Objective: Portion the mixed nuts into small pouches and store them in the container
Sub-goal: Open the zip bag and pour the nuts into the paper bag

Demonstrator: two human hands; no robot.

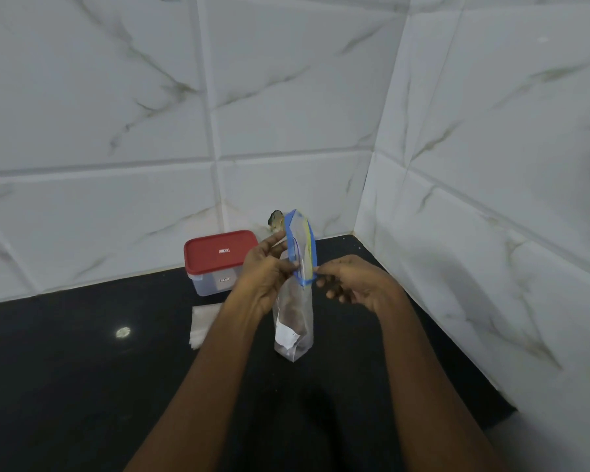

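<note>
Both arms reach forward; the left hand (264, 272) and right hand (353, 282) each pinch one side of the upright nut pouch's (295, 321) blue zip mouth, holding it agape

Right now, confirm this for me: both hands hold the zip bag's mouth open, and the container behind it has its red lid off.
Not quite: the head view shows the red lid on the container, closing it. The rest holds: the left hand and the right hand hold the mouth of the zip bag open.

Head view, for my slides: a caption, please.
Left hand and right hand pinch open the zip bag; red-lidded container stands closed behind.
</note>
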